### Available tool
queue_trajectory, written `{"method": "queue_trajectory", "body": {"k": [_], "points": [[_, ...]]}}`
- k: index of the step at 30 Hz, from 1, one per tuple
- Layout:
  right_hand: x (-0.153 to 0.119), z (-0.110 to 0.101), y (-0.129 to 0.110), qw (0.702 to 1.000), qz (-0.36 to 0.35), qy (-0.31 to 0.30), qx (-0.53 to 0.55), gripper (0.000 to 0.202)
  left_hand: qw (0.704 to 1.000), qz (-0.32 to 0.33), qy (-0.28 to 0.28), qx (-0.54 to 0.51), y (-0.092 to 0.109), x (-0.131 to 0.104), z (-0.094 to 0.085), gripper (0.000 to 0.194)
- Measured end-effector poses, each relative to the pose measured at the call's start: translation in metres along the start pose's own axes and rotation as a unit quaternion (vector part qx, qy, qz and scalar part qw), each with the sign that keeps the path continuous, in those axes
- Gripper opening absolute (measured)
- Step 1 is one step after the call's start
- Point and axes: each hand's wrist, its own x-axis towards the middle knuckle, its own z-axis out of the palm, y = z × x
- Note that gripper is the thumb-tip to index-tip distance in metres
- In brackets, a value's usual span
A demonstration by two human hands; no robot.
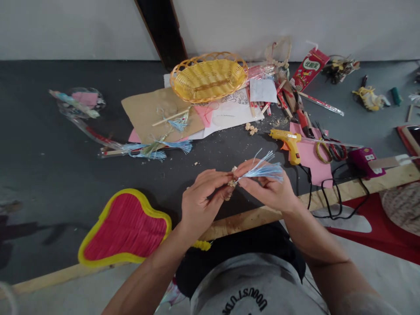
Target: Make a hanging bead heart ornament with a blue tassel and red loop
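Both hands meet above the table's front edge. My left hand [205, 192] is closed, its fingertips pinching a small beige piece [232, 183]. My right hand [269, 186] is closed round the bound end of a light blue tassel [265, 170], whose loose threads spread to the right over the fingers. Tassel and beige piece touch between the fingertips; how they are joined is hidden. Nearby on the table lie a few similar beige pieces [251, 128] and a yellow glue gun [288, 143].
A yellow wicker basket [210, 81] stands at the back on papers. Blue tassels [157, 148] lie left of centre. A red and yellow padded shape [126, 227] sits front left. Scissors [324, 152], a purple object [365, 162] and black cables [339, 205] are at the right.
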Motion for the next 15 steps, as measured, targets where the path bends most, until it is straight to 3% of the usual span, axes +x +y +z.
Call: {"method": "queue_trajectory", "body": {"k": [5,15], "points": [[-0.0023,-0.0004,0.0000,0.995,0.080,-0.014,0.051,0.016,1.000,-0.006,-0.001,0.003,-0.0022,-0.0010,0.0013,0.014],[0.0007,-0.0014,-0.0047,0.996,0.075,-0.016,0.042,0.014,1.000,0.003,-0.005,-0.003,-0.0012,-0.0007,0.0015,0.014]]}}
